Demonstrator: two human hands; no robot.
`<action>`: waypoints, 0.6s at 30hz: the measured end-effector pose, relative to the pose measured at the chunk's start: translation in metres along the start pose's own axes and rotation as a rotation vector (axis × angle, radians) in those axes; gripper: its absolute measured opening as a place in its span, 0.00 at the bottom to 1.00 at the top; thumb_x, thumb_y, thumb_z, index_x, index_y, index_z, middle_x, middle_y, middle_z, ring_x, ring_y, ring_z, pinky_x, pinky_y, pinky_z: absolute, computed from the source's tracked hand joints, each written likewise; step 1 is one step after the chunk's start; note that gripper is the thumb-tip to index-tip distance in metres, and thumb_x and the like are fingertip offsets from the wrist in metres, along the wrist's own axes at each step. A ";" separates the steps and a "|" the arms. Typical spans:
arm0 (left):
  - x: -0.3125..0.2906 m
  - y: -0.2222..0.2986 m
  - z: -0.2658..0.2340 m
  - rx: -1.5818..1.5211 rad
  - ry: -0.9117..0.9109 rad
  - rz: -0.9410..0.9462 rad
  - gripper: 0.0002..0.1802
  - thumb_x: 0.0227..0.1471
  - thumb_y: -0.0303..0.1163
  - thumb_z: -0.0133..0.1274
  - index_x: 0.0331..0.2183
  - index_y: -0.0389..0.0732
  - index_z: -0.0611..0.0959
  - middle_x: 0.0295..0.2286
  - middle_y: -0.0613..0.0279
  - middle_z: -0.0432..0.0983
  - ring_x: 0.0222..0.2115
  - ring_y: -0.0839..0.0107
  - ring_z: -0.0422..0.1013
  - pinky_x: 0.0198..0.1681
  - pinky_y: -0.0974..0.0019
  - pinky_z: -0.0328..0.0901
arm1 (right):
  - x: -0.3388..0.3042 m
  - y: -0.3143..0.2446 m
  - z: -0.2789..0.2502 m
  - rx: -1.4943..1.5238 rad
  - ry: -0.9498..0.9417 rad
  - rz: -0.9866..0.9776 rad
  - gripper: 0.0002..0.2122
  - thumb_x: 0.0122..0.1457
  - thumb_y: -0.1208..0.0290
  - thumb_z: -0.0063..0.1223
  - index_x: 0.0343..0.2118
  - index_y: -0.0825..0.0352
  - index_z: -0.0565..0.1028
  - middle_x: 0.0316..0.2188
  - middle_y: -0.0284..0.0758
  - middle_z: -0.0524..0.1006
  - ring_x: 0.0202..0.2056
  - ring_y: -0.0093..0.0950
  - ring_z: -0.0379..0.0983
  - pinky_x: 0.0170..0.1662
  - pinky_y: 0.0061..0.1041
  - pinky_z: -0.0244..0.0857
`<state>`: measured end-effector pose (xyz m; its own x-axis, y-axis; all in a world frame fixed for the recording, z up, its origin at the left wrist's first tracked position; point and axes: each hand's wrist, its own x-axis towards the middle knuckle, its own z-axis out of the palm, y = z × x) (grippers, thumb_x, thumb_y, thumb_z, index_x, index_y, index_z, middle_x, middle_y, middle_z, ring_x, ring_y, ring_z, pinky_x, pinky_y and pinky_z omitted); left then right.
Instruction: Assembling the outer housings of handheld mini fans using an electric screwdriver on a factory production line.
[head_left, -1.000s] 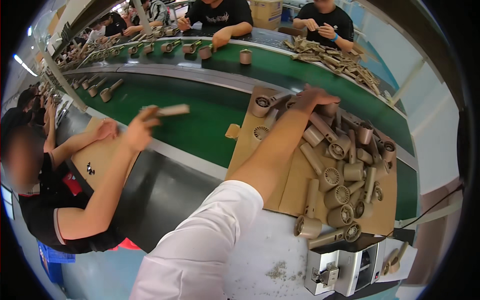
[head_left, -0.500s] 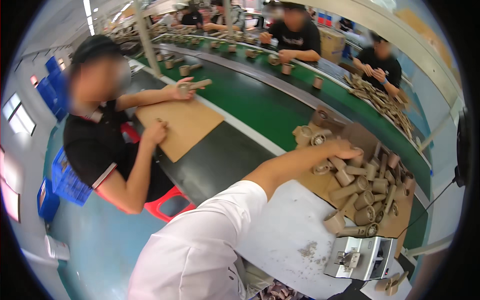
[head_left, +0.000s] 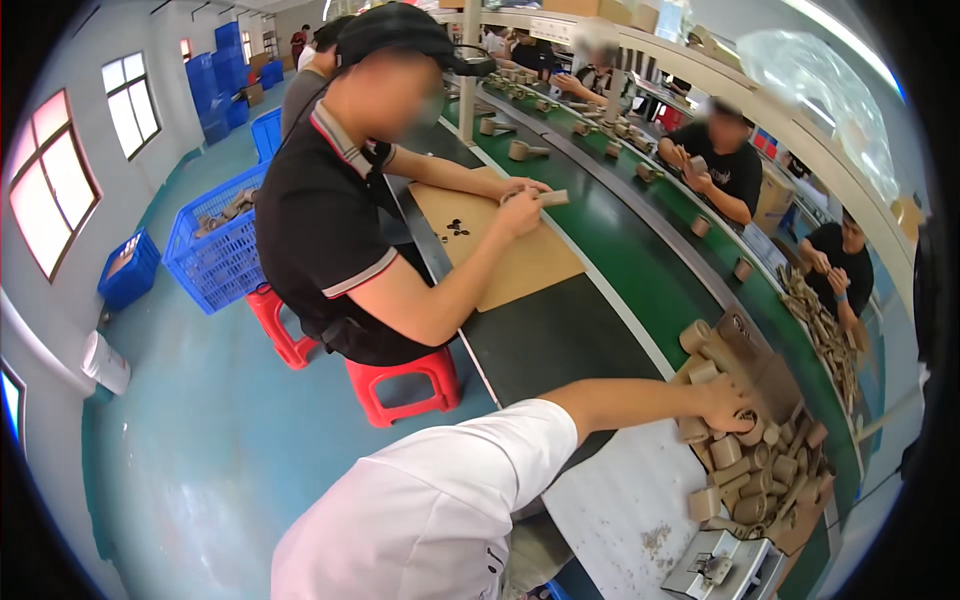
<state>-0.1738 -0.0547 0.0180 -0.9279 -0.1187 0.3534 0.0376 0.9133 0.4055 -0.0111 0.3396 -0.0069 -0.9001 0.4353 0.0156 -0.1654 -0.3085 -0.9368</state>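
My left arm, in a white short sleeve, reaches to the right across the bench. My left hand [head_left: 726,402] is at the far-left part of a heap of brown plastic housings [head_left: 757,470], with its fingers curled over a brown cylindrical housing [head_left: 747,420] whose round open end shows. The fingers hide much of this piece. Several housings in the heap have a round barrel and a straight handle, like small hair dryer bodies. They lie jumbled on brown cardboard. My right hand is out of view.
A grey-white metal device [head_left: 722,566] stands at the heap's near end, beside a white sheet [head_left: 630,490] with dark crumbs. Beyond runs a green conveyor [head_left: 600,225] carrying housings. At left, a co-worker handles a housing over cardboard [head_left: 535,275]; red stools [head_left: 405,385] and a blue crate [head_left: 215,255] stand behind.
The view has swung left, showing more floor and the co-worker's stool. My left hand stays at the heap, its fingers now over a round-ended housing. The co-worker's hands have come together on a housing.
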 end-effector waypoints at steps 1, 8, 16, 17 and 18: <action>-0.003 0.000 0.000 0.000 0.004 0.002 0.38 0.51 0.63 0.35 0.51 0.43 0.73 0.47 0.42 0.69 0.46 0.44 0.66 0.50 0.52 0.55 | -0.004 -0.006 0.006 0.038 -0.036 -0.009 0.20 0.45 0.75 0.61 0.43 0.67 0.70 0.40 0.44 0.73 0.39 0.35 0.69 0.43 0.41 0.63; -0.010 0.015 0.001 -0.012 -0.020 -0.043 0.40 0.51 0.63 0.35 0.54 0.44 0.70 0.50 0.41 0.66 0.49 0.43 0.63 0.53 0.47 0.50 | -0.028 -0.036 0.023 0.275 -0.218 -0.055 0.17 0.50 0.66 0.58 0.42 0.67 0.72 0.39 0.43 0.74 0.37 0.37 0.70 0.39 0.41 0.64; -0.013 0.006 0.018 0.081 0.142 0.127 0.48 0.42 0.63 0.48 0.57 0.38 0.65 0.50 0.40 0.66 0.51 0.42 0.62 0.52 0.32 0.47 | -0.015 -0.062 -0.098 0.515 -0.353 -0.165 0.18 0.58 0.53 0.49 0.41 0.65 0.73 0.38 0.41 0.74 0.34 0.36 0.71 0.32 0.38 0.67; -0.014 0.023 0.016 0.126 0.005 0.144 0.49 0.42 0.63 0.49 0.58 0.38 0.63 0.49 0.38 0.66 0.50 0.43 0.63 0.52 0.34 0.48 | -0.013 -0.060 -0.116 0.645 -0.286 -0.229 0.18 0.58 0.52 0.50 0.42 0.63 0.72 0.38 0.41 0.74 0.34 0.35 0.71 0.31 0.36 0.67; -0.023 0.008 0.015 0.245 0.069 0.167 0.47 0.41 0.63 0.50 0.56 0.40 0.67 0.48 0.36 0.66 0.48 0.42 0.64 0.52 0.38 0.50 | -0.012 -0.054 -0.110 0.801 -0.279 -0.269 0.19 0.58 0.51 0.50 0.43 0.61 0.71 0.38 0.40 0.74 0.33 0.34 0.71 0.30 0.34 0.67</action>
<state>-0.1581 -0.0387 0.0000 -0.8887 0.0230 0.4579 0.0894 0.9882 0.1240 0.0535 0.4444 0.0053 -0.8383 0.3890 0.3821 -0.5236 -0.7697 -0.3651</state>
